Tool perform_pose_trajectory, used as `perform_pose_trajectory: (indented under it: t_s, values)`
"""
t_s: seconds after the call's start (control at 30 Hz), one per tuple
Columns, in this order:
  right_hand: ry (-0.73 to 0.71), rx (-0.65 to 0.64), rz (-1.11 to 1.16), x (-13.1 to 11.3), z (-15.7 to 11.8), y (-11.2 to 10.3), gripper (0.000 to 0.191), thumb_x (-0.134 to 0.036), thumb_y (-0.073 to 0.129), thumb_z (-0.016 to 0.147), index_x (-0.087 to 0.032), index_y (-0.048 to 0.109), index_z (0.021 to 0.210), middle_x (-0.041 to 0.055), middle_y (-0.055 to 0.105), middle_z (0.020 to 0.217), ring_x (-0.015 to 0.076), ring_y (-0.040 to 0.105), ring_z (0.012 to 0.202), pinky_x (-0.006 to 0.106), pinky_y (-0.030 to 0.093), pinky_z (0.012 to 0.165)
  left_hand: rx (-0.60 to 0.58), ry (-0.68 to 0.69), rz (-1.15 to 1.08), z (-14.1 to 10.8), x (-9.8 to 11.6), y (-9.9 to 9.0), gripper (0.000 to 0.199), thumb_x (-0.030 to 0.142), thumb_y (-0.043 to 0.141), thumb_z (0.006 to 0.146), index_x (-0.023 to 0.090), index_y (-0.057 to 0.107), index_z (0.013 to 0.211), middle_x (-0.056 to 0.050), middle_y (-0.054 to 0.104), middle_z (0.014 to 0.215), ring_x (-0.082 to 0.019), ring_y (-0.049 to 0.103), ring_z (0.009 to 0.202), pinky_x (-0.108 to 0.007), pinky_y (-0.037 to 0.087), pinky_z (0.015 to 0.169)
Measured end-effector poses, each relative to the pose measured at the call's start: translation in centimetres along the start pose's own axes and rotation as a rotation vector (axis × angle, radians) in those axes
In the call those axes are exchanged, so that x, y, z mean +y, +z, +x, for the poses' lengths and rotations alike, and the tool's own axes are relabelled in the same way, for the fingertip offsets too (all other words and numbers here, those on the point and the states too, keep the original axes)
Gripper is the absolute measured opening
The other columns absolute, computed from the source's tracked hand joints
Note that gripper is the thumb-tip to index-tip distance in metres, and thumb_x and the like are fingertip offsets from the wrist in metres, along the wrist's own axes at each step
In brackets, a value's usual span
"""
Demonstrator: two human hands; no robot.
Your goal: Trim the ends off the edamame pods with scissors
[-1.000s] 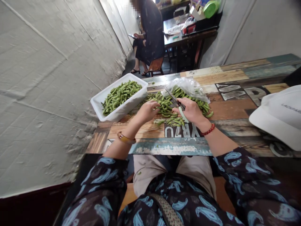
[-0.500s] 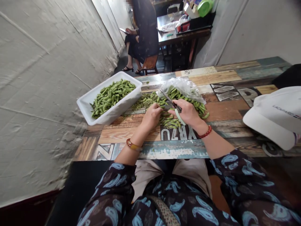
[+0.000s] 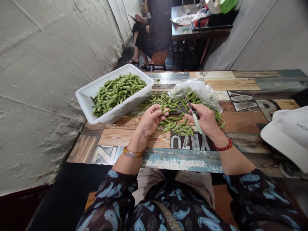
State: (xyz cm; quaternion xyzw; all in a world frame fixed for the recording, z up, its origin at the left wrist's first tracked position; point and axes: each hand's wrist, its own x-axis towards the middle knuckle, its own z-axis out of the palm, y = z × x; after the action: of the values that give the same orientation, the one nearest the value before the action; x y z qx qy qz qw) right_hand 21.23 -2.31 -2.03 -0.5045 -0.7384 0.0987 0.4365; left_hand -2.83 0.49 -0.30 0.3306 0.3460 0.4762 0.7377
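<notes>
Patchwork counter (image 3: 134,138), white tub (image 3: 120,110) of green pods on it, left. Right hand (image 3: 204,118), palm inward, fingers closed around scissors (image 3: 195,117), blades angled up-left. Left hand (image 3: 151,120), turned palm-up, fingers pinching soybean pod (image 3: 164,111) above counter, beside loose pods (image 3: 181,126).

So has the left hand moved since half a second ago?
Yes: judged against the printed U on the tabletop, the left hand has shifted left, toward the white tub.

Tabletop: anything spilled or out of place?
Yes: small green scraps lie loose on the table between the white tub and the plastic bag, like spillage. The tub sits askew to the table's near edge.
</notes>
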Motion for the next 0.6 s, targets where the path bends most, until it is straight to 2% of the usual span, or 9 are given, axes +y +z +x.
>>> perform_pose_trajectory:
  t_s: [0.2,0.37,0.5,0.6]
  values:
    - [-0.017,-0.029,-0.018,-0.4,-0.2,0.2,0.04,-0.045,0.069,0.087,-0.019,0.068,0.117,0.0085,0.073,0.09,0.0257,0.069,0.084,0.043,0.058,0.081,-0.037,-0.053,-0.108,-0.2,-0.5,0.6,0.028,0.007,0.077,0.071,0.014,0.057,0.088,-0.007,0.075,0.089,-0.011,0.071,0.071,-0.018,0.056,0.068]
    - [-0.012,-0.015,-0.019,-0.8,-0.4,0.4,0.041,-0.042,0.07,0.087,-0.021,0.066,0.121,0.009,0.071,0.094,0.0248,0.068,0.083,0.042,0.059,0.078,-0.016,-0.08,-0.137,-0.2,-0.5,0.6,0.027,0.008,0.077,0.072,0.014,0.055,0.087,-0.006,0.074,0.085,-0.012,0.072,0.071,-0.019,0.057,0.066]
    - [-0.054,0.019,-0.047,-1.0,-0.8,0.8,0.043,-0.037,0.07,0.087,-0.022,0.062,0.126,0.0104,0.069,0.099,0.0243,0.066,0.08,0.044,0.059,0.08,-0.03,-0.101,-0.111,-0.1,-0.5,0.4,0.031,0.015,0.08,0.071,0.015,0.055,0.088,-0.004,0.072,0.077,-0.01,0.066,0.058,-0.014,0.047,0.047]
    - [-0.082,0.04,-0.08,-1.1,-1.1,1.1,0.045,-0.035,0.07,0.087,-0.021,0.06,0.129,0.0132,0.067,0.107,0.0257,0.066,0.087,0.044,0.059,0.083,-0.038,-0.085,-0.112,0.0,-0.7,0.2,0.035,0.021,0.083,0.069,0.014,0.054,0.088,-0.005,0.072,0.076,-0.005,0.058,0.048,-0.011,0.036,0.039]
